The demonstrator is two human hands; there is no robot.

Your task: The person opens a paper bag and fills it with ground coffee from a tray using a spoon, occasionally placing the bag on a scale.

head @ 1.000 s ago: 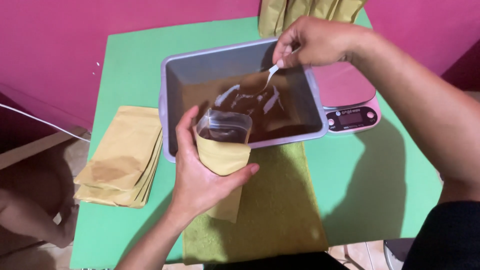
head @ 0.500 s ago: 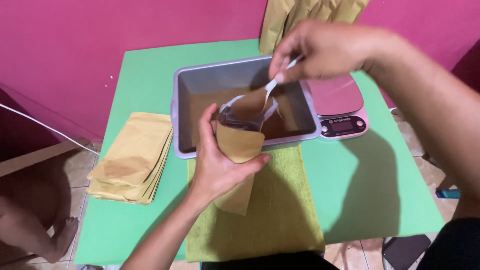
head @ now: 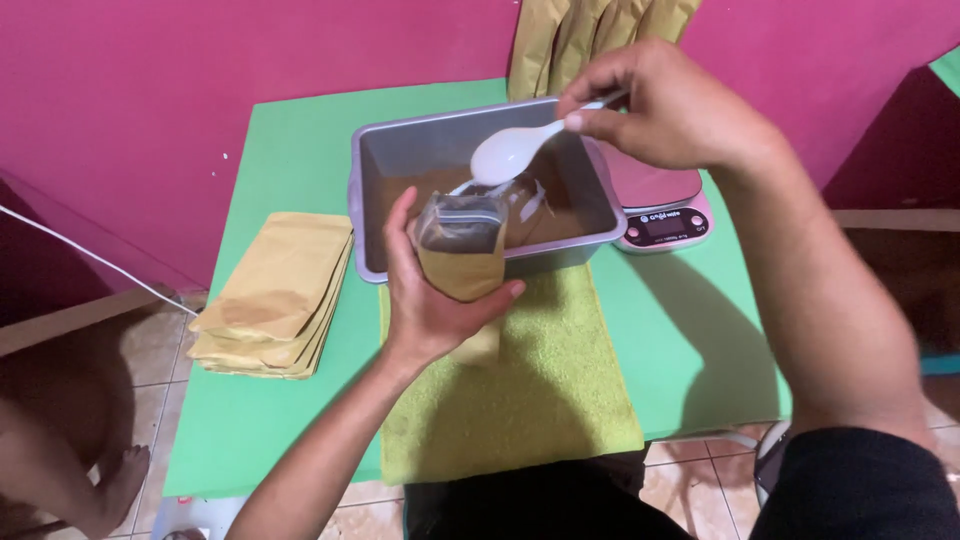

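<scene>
Two hands at work over a grey tub (head: 395, 215) on a green table (head: 290, 150).
Left hand (head: 430, 290) has its fingers wrapped round an open tan pouch (head: 462, 250), upright at the tub's near wall; right hand (head: 670, 110) pinches a white spoon (head: 510, 152) above the pouch's mouth. Pouch stack (head: 275, 290) lies left, scale (head: 662, 210) right, towel (head: 520, 390) below.
</scene>
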